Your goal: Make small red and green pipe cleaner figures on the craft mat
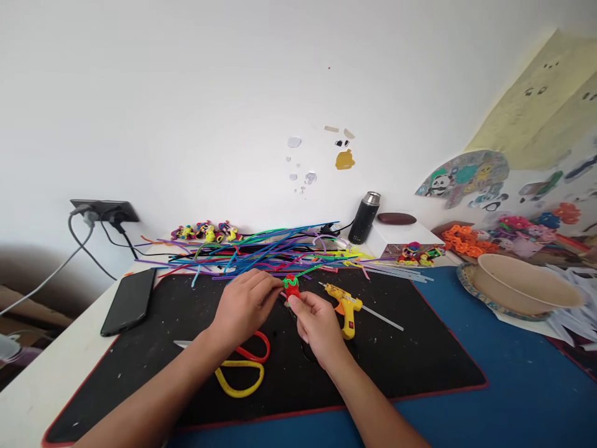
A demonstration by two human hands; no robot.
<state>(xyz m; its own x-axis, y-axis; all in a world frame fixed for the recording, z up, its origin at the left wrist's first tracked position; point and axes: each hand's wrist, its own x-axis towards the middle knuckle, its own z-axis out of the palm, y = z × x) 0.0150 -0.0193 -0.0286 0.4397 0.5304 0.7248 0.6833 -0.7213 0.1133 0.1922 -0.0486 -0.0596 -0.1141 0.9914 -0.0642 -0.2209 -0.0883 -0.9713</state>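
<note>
A small red pipe-cleaner piece (291, 290) is pinched between the thumb and fingers of my right hand (319, 323). A wavy green pipe cleaner (291, 282) wraps across its upper part, with a straight end sticking out to the upper right. My left hand (247, 305) is closed, its fingertips pinching the left side of the green pipe cleaner. Below my left hand lie scissors (240, 393) with a red and a yellow handle, partly covered by my forearm. To the right of my right hand, a yellow hot glue gun (347, 309) lies on its side with a glue stick in its back.
A black mat (396, 367) covers the table's middle. Behind it lies a heap of colourful pipe cleaners (261, 252). A black phone (129, 302) is at the left, a black thermos (364, 218) and a white box (403, 233) at the back, a beige bowl (527, 283) at the right.
</note>
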